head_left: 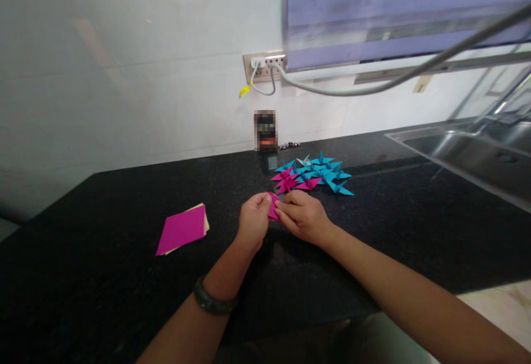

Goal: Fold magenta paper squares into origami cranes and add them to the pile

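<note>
Your two bare hands met above a black speckled countertop (108, 214), pinching one small folded magenta paper (272, 207) between them. Your left hand (254, 217) gripped its left side, with the thumb pressed along the top; your right hand (305, 214) closed on its right side with bent fingers and thumb. The paper lay partly hidden by the fingertips, so the exact stage of its folds could not be told. A dark bangle (213, 297) circled your left forearm, behind the left hand.

Just beyond your right hand stood a close cluster of origami cranes: the blue cranes (326, 171) filled its middle and right, the magenta cranes (286, 178) lay at its near left, and one pale crane (305, 161) sat toward the back. To the left of your left hand, well apart from it, lay a stack of paper sheets (182, 228), magenta on top with yellow edges showing beneath.

Farther beyond your hands, near the wall, an upright dark object (265, 130) appeared too pixelated to identify, with a beaded strand (289, 145) beside it. Above it, a white plug (258, 62) sat in a wall socket panel (264, 72). Far to the right of your right hand was a metal sink (435, 159)
</note>
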A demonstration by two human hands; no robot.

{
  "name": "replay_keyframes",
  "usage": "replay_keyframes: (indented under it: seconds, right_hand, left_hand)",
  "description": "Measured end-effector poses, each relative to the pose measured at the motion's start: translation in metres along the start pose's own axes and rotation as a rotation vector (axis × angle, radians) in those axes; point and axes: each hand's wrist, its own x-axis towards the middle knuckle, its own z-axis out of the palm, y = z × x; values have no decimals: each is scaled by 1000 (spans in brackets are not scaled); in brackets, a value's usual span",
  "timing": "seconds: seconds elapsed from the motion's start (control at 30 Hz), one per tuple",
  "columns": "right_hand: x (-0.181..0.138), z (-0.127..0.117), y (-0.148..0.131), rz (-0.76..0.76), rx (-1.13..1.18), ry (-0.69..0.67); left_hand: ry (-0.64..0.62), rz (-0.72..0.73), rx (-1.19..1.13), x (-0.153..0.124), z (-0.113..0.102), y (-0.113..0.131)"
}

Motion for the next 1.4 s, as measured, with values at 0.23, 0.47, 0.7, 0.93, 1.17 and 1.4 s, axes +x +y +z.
replay_keyframes:
  seconds: [0.23,0.47,0.7,0.93,1.17,1.4]
  right_hand:
    - [-1,2,-2,16,46,31]
    - [0,1,-2,26,66,24]
    - [1,5,-4,124,152,57]
    - [2,13,-4,522,404,-14]
    - [1,18,-4,621,612,-110]
    - [4,15,-4,647,735,-191]
  left_hand:
    - [-3,52,5,2,-3,-4]
    - [-16,11,-50,1,-2,-3]
    - [22,10,-4,1,-1,-2]
    - [75,43,-12,3,-2,-4]
    - [137,134,66,4,-2,-7]
    - [174,106,63,-1,2,-2]
